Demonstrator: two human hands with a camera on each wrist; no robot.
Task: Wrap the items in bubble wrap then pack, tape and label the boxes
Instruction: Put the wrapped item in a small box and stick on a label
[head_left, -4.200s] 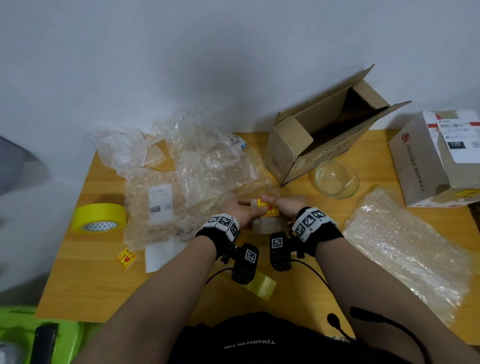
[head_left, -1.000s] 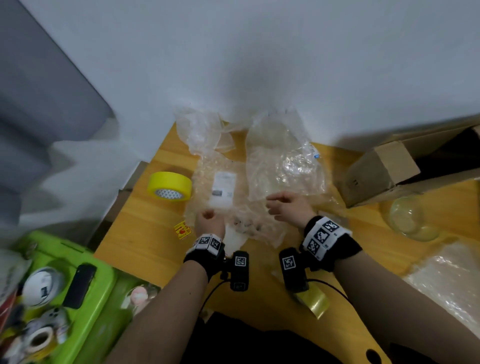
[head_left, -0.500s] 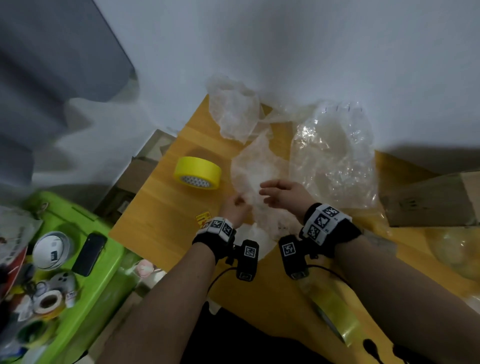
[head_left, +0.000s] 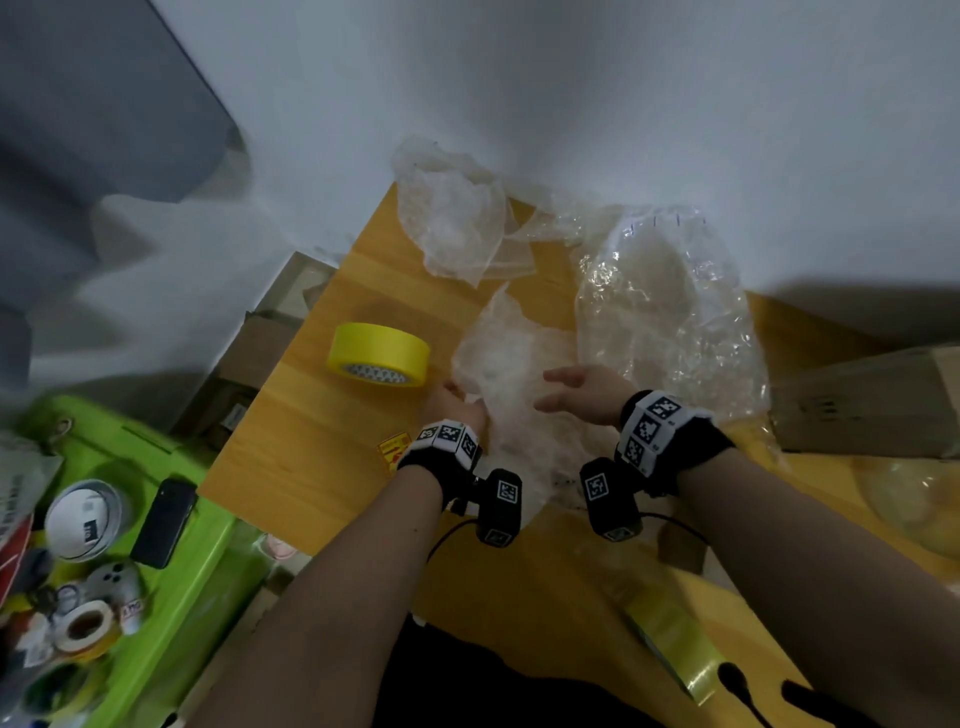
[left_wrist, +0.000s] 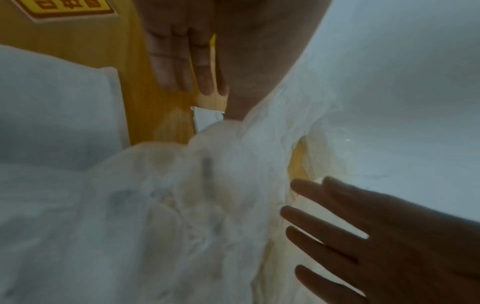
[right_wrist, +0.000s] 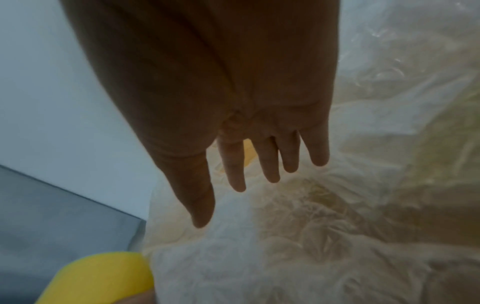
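A sheet of bubble wrap stands lifted off the wooden table in front of me. My left hand pinches its left edge, and the left wrist view shows the wrap bunched against the thumb of that hand. My right hand hovers over the wrap with straight, spread fingers and holds nothing. The right wrist view shows the same flat hand above the wrap. A cardboard box lies at the right edge.
A yellow tape roll sits left of the wrap, with a yellow sticker by my left wrist. Clear plastic bags lie against the wall. A glass bowl is at the far right. A green bin with several things stands below the table's left edge.
The view has swung left and the open box has slid to the right edge. My left hand has raised the bubble wrap from flat on the table into a peak. The right hand stays open.
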